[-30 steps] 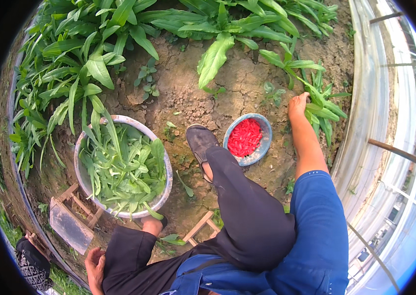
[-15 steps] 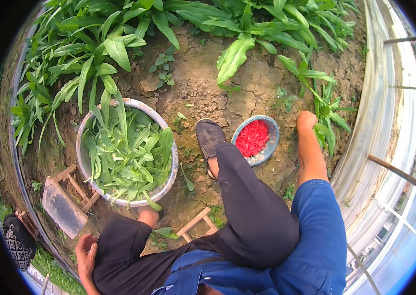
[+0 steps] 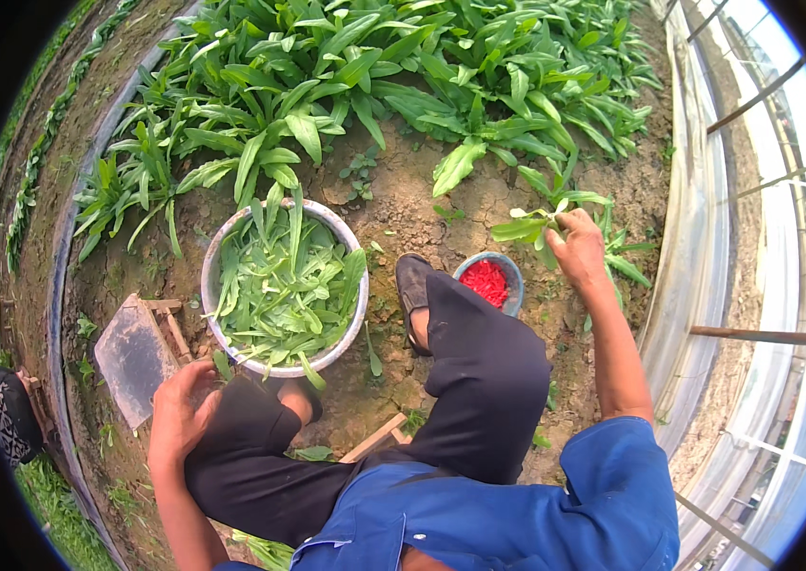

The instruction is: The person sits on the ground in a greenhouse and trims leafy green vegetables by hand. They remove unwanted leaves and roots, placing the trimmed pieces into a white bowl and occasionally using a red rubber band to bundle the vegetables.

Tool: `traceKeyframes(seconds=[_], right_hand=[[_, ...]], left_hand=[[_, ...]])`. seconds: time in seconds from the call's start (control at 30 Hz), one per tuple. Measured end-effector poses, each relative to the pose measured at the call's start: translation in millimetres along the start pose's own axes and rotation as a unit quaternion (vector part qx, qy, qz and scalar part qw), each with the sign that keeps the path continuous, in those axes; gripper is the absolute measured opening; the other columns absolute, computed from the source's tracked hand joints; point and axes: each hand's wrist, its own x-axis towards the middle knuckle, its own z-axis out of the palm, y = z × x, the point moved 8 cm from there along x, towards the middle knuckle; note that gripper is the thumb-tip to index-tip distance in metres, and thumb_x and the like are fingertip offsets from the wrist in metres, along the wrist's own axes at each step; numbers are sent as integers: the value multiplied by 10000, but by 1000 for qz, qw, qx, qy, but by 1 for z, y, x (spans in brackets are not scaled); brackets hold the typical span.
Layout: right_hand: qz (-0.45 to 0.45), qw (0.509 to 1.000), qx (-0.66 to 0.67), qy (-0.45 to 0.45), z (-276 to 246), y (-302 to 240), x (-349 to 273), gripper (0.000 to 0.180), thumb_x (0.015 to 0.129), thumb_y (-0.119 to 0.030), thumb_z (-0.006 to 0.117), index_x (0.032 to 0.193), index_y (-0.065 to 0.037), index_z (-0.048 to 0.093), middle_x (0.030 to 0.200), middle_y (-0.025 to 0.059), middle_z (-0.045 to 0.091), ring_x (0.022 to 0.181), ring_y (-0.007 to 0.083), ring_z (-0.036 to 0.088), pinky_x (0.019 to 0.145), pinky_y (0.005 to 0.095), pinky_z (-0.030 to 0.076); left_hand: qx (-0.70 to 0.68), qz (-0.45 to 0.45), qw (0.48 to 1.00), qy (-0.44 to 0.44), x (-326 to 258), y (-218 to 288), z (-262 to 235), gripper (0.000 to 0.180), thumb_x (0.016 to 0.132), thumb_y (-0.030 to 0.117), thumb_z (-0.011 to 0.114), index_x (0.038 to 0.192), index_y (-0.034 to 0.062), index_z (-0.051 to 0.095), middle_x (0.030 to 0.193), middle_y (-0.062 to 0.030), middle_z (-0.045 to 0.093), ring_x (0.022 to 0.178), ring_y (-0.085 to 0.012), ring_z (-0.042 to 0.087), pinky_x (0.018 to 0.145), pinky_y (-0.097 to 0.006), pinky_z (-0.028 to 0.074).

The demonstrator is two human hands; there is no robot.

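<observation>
Head view, only one. Vs 0.5 s ago: right hand (image 3: 576, 249) has lifted off the soil edge and now sits higher, at approx 2 o'clock from the raised knee, with a leafy plant (image 3: 534, 225) in its fingers; earlier it was pressed low among the plants. Left hand (image 3: 177, 417) has come up from the low 7 o'clock corner and now lies on the left knee, just below the metal basin (image 3: 349, 328). View tipped up too: more of the plant rows (image 3: 327, 86) show at 12 o'clock.

Fingers: right closed round the plant's stalks, leaves sticking out to 9 o'clock. Left spread flat on black trouser cloth, holding nothing.

Materials/shapes: basin round, dull grey metal, rim thin, heaped w/ long, smooth, glossy green cut leaves. Small bowl (image 3: 511, 275) round, blue-grey rim, filled w/ bright red bits, too small to tell what kind; sits at 3 o'clock of the dark shoe (image 3: 412, 285), partly behind the knee. Soil dry, cracked, clumpy brown. Low wooden stool (image 3: 136, 352) at 9 o'clock of basin, flat grey top, pale wood frame. Shirt blue, trousers black. Clear plastic sheeting (image 3: 698, 219) on a metal frame runs down the 3 o'clock side.

No packages, labels or signs seen.
</observation>
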Motion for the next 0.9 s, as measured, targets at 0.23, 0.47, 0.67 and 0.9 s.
traceKeyframes(seconds=[0.23, 0.47, 0.67, 0.9], right_hand=[[-125, 924, 350, -94, -39, -206, 30, 311, 847, -1, 727, 1155, -6, 682, 1003, 39, 654, 779, 102, 628, 700, 266, 517], [-86, 855, 421, -291, -24, -335, -14, 360, 880, -135, 812, 1154, 36, 652, 1021, 83, 721, 884, 112, 676, 783, 279, 553], [-88, 824, 475, -297, 31, -373, -45, 216, 998, -170, 648, 1133, -2, 637, 883, 38, 696, 720, 108, 707, 566, 228, 517], [-146, 859, 402, -282, 40, -411, -52, 198, 1045, -180, 564, 1054, 9, 621, 645, 93, 661, 569, 190, 694, 547, 331, 541]], left_hand=[[144, 236, 946, 171, -4, 108, -10, 417, 753, 147, 811, 1127, 57, 648, 1103, -115, 671, 1011, -318, 657, 890, -425, 509], [91, 237, 906, 339, 3, 152, -18, 564, 744, 204, 826, 1231, 31, 598, 1246, -144, 624, 1161, -329, 604, 1005, -445, 469], [36, 194, 906, 375, 8, 102, 3, 603, 720, 248, 845, 1225, 22, 604, 1189, -154, 626, 1105, -337, 608, 974, -460, 452], [-199, 120, 957, 173, 38, 67, 30, 359, 914, 209, 729, 1229, 76, 619, 933, -160, 713, 867, -324, 701, 789, -424, 543]])
